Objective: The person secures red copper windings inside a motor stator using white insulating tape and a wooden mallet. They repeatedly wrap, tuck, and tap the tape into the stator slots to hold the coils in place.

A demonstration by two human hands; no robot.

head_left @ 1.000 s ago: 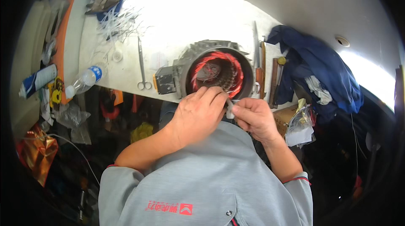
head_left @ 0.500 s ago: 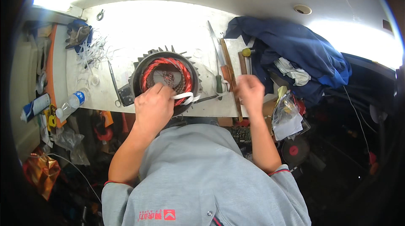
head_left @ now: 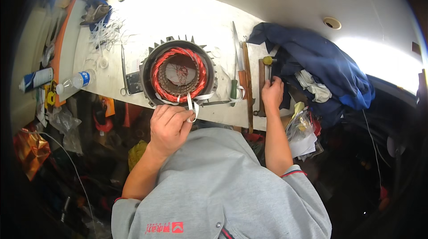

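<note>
A finned grey motor housing (head_left: pixel 148 73) stands at the front edge of the workbench, a ring of red-bound windings (head_left: pixel 201 70) inside it. White lacing tape (head_left: pixel 196 110) hangs over its near rim. My left hand (head_left: pixel 169 126) is closed, pinching the tape just in front of the housing. Off to the right, my right hand (head_left: pixel 273 94) has its fingers closed around the thin metal shaft of a yellow-ended tool (head_left: pixel 267 60). That shaft's lower end is hidden by my fingers. Beside this hand lies a brown wooden-handled tool (head_left: pixel 261 87), probably a hammer.
Between housing and right hand lie a green-handled screwdriver (head_left: pixel 233 89), a long blade (head_left: pixel 236 38) and a wooden strip (head_left: pixel 247 87). Dark blue cloth (head_left: pixel 321 60) is heaped at right. Scissors (head_left: pixel 123 71), a plastic bottle (head_left: pixel 76 82) and white tape scraps (head_left: pixel 106 33) are at left.
My left hand has drawn back from over the windings toward me with the tape. My right hand has moved onto the yellow-ended tool. The view has shifted slightly.
</note>
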